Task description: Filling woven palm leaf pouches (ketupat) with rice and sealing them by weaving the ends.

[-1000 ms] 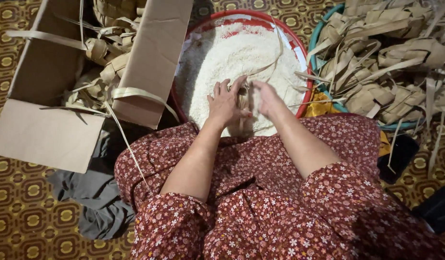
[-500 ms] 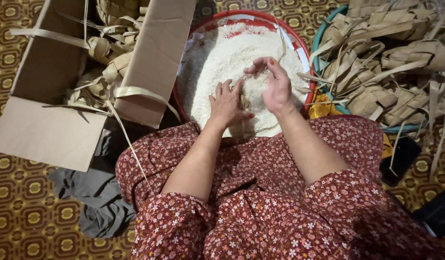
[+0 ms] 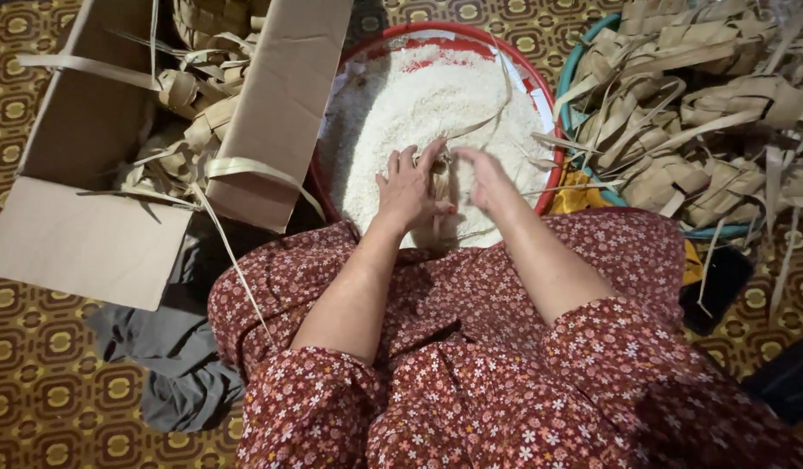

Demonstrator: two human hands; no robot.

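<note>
Compared with half a second earlier, our right hand (image 3: 484, 178) has dropped from its raised position over the rice and now sits lower, close to our left hand (image 3: 410, 189).

We take the round red plastic basin (image 3: 547, 130) as landmark. It is filled with white uncooked rice (image 3: 419, 95).

Left hand: lies inside the basin at its near edge, fingers spread and curled around a small woven palm-leaf pouch (image 3: 440, 169).

Right hand: just beside the pouch, fingers bunched loosely; it is blurred, so we cannot tell whether it grips anything.

A loose palm-leaf strip (image 3: 484, 122) rises from the pouch across the rice.

Left of the basin stands an open brown cardboard box (image 3: 80, 252) containing woven pouches.

Right of the basin lies a teal-rimmed basket (image 3: 584, 61) heaped with dry woven leaf casings (image 3: 705, 113).
</note>
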